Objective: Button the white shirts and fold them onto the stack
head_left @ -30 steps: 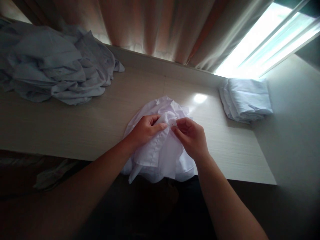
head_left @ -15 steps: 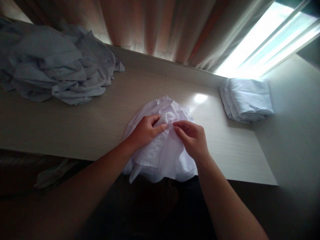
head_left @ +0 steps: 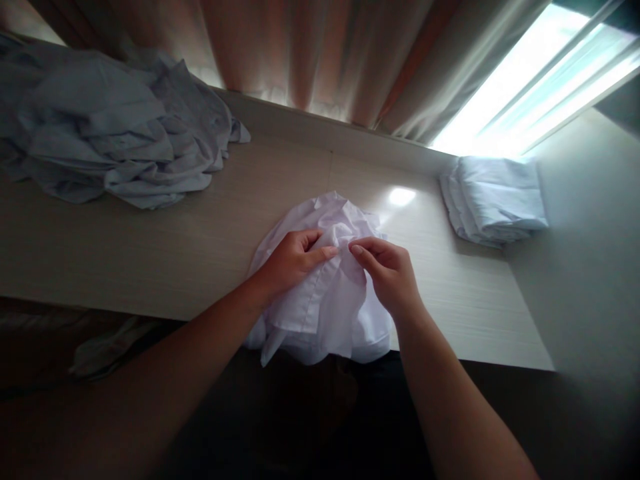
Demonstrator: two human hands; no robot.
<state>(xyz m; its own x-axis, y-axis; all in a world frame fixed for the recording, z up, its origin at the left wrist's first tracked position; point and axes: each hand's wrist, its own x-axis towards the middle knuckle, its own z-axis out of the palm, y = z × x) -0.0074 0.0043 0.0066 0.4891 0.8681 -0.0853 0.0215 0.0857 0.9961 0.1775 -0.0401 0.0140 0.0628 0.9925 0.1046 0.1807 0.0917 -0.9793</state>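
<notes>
A crumpled white shirt (head_left: 327, 313) lies bunched on the light wooden counter (head_left: 175, 253), part of it hanging over the front edge. My left hand (head_left: 293, 261) pinches a fold of the shirt's edge with fingers closed. My right hand (head_left: 390, 273) is right beside it, fingers curled and pinching the same stretch of cloth. The two hands nearly touch at the fingertips above the middle of the shirt.
A heap of crumpled pale-blue garments (head_left: 110, 133) fills the counter's far left. A folded white stack (head_left: 495, 200) sits at the far right by the wall (head_left: 585, 267). Curtains (head_left: 325, 53) hang behind, with a bright window (head_left: 530, 80) at upper right.
My right hand's fingers have shifted a little on the cloth, closing over the spot where a small button showed. My left hand has stayed put.
</notes>
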